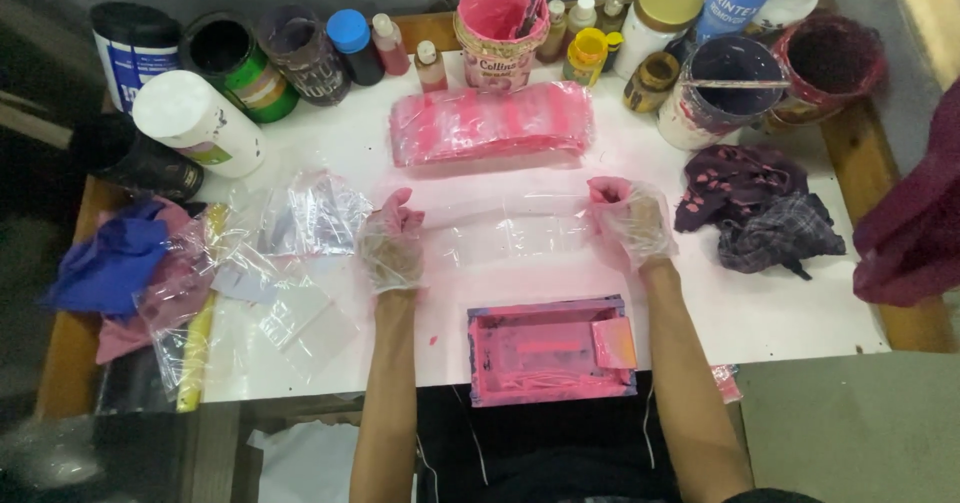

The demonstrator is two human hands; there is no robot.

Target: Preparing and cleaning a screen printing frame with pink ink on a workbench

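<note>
My left hand [391, 243] and my right hand [630, 219] both wear thin clear gloves stained pink. Each is closed on one end of a clear plastic bag [505, 228] stretched flat on the white table [780, 308] between them. Beyond the bag lies a stack of plastic bags smeared pink [490, 123]. Near my body, at the table's front edge, sits a small pink-coated printing frame [550, 351] with a squeegee block at its right end.
Paint tubs, jars, bottles and a spray can line the back edge, with a pink bucket [495, 33] in the middle. Dark stained rags [755, 208] lie right. Loose clear bags [305, 218], blue cloth [110, 263] and pink cloth lie left.
</note>
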